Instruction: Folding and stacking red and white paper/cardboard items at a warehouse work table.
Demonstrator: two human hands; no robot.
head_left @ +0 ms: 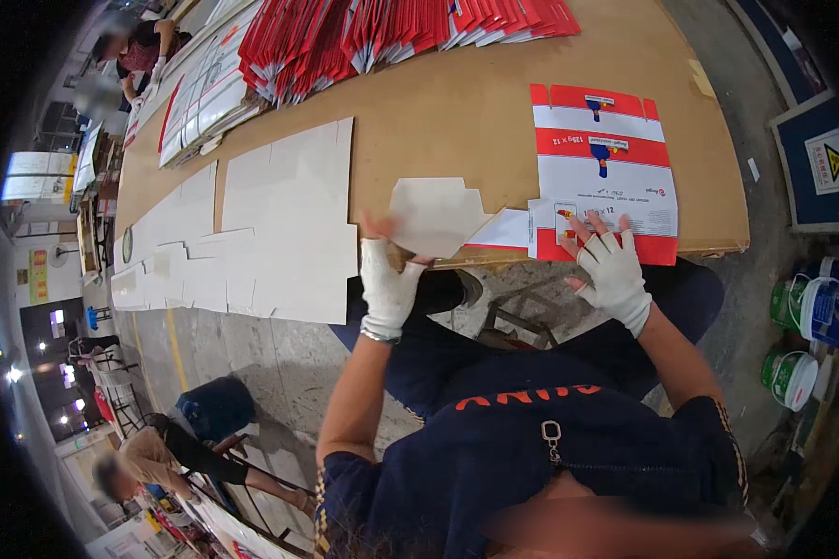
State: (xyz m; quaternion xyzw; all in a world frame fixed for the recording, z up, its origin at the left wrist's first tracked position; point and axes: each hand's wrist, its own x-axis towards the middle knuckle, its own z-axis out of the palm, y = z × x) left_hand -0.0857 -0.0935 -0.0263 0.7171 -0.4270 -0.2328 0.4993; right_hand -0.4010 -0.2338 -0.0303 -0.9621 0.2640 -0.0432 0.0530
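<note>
A printed red and white carton blank (620, 191) lies flat near the table's front edge, with blue-and-red pictures on it. My right hand (613, 278), in a white fingerless glove, rests on its lower part with fingers spread. A plain pale flap (436, 216) extends left of it, joined by a white and red strip (502, 231). Beside that flap is my left hand (390, 284), gloved the same way, thumb and fingers apart. Its fingertips are blurred; whether they touch the flap I cannot tell. Plain white carton blanks (289, 214) lie overlapping just to its left.
Folded red cartons (391, 33) stand packed in rows at the table's far side. Bundled flat cartons (210, 88) lie at the far left. White-and-green buckets (792, 377) stand on the floor at right. Two people (140, 51) (149, 456) are at the left.
</note>
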